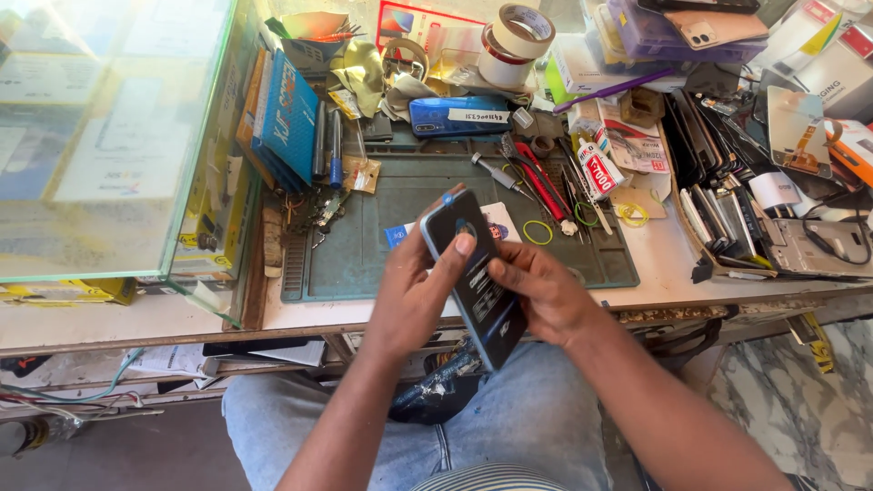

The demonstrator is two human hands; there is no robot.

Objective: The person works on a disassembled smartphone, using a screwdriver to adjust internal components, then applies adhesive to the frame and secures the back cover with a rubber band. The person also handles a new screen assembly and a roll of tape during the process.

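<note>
A cluttered white workbench (pixel 673 264) stands beside a glass display case (pixel 109 136) (brightly sunlit) above marbled floor tiles (pixel 800 409).

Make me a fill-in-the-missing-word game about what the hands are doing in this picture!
1. Both hands, the left hand and the right hand, hold one dark blue ____ between them.
2. The left thumb presses on the back of the phone, near its round ____.
3. On the green mat behind the hands lies a small yellow rubber ____.
4. Two rolls of ____ are stacked at the back of the bench.

Missing words: phone; camera; band; tape
</note>
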